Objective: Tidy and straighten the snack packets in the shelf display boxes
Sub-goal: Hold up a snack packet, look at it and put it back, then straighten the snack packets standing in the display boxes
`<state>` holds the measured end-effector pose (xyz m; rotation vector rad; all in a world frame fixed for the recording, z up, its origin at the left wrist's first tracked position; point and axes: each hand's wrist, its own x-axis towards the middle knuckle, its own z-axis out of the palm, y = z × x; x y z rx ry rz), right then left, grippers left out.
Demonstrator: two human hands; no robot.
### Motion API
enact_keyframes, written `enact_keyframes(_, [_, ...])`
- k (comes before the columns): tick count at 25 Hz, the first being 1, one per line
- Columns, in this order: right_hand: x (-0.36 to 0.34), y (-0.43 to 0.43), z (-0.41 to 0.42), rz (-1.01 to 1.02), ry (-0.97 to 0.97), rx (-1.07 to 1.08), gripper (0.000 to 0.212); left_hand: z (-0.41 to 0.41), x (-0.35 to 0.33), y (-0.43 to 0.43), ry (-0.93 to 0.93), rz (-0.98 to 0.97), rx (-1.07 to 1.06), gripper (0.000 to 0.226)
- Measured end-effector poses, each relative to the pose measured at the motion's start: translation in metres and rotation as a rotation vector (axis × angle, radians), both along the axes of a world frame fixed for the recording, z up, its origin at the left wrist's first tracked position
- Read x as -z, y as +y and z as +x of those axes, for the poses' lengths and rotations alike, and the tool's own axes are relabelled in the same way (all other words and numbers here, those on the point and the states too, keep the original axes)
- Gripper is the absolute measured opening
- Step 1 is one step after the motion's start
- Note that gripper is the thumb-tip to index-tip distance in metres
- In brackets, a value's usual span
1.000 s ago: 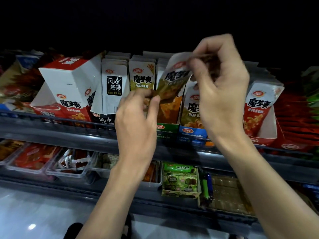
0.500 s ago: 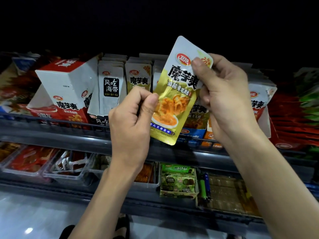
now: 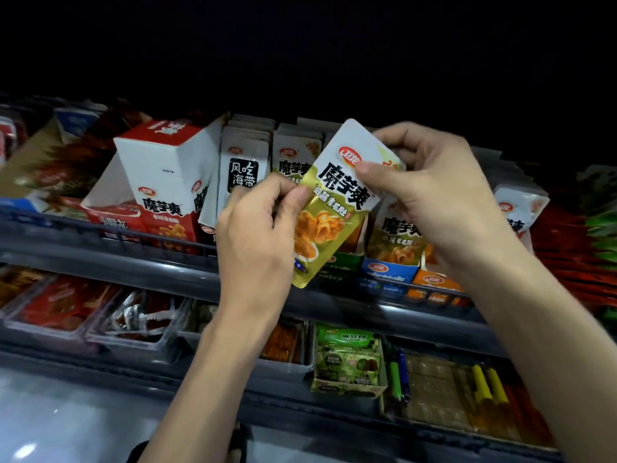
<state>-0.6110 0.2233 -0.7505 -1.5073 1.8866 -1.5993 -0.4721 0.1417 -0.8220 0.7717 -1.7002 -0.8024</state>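
Note:
A gold and white snack packet (image 3: 337,208) hangs tilted in front of the upper shelf, held by both hands. My left hand (image 3: 257,235) pinches its left edge between thumb and forefinger. My right hand (image 3: 430,192) grips its top right corner, thumb across the front. Behind it stand rows of upright packets: a black-label row (image 3: 242,168), a gold row (image 3: 293,158) and another gold row in a blue display box (image 3: 390,270). A red and white box (image 3: 163,172) leans at the left.
A dark wire rail (image 3: 100,228) runs along the upper shelf's front. Below, clear trays (image 3: 133,332) hold red snacks, a green box (image 3: 347,359) and several lighters (image 3: 399,375). Red packets (image 3: 574,248) fill the right side.
The packet came up out of the display box and turned face-on; it now sits a little lower, with my left hand pinching its edge and my right thumb on its top.

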Motion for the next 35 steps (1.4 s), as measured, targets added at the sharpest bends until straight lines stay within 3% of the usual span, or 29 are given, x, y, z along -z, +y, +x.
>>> enact_keyframes(3, [-0.016, -0.022, 0.012, 0.037, 0.311, 0.026, 0.011, 0.007, -0.004, -0.003, 0.073, 0.047, -0.094, 0.02])
enact_keyframes(5, [-0.02, -0.041, 0.011, -0.026, 0.386, 0.107, 0.017, 0.009, -0.007, -0.003, 0.01, 0.064, -0.234, 0.011])
enact_keyframes(8, [-0.024, -0.068, 0.003, -0.097, 0.394, 0.25, 0.031, 0.012, -0.009, -0.005, -0.186, 0.118, -0.343, 0.022])
enact_keyframes(12, [-0.013, -0.094, 0.005, -0.069, 0.608, 0.374, 0.029, 0.014, -0.004, -0.005, -0.497, 0.064, -0.309, 0.031])
enact_keyframes(16, [0.007, -0.11, 0.008, -0.001, 0.846, 0.342, 0.026, 0.015, -0.001, -0.003, -0.712, 0.072, -0.219, 0.027])
enact_keyframes(20, [0.026, -0.122, 0.01, 0.112, 1.063, 0.314, 0.027, 0.017, -0.002, -0.004, -0.737, 0.086, -0.21, 0.023])
enact_keyframes(25, [0.023, -0.131, 0.016, 0.331, 1.191, 0.349, 0.028, 0.015, -0.001, -0.005, -0.752, 0.068, -0.199, 0.022])
enact_keyframes(30, [0.024, -0.136, 0.022, 0.241, 1.214, 0.349, 0.067, 0.012, -0.001, -0.004, -0.751, 0.062, -0.204, 0.024])
enact_keyframes(35, [0.021, -0.123, 0.024, 0.25, 1.321, 0.401, 0.053, 0.01, 0.001, -0.004, -0.728, 0.037, -0.211, 0.023])
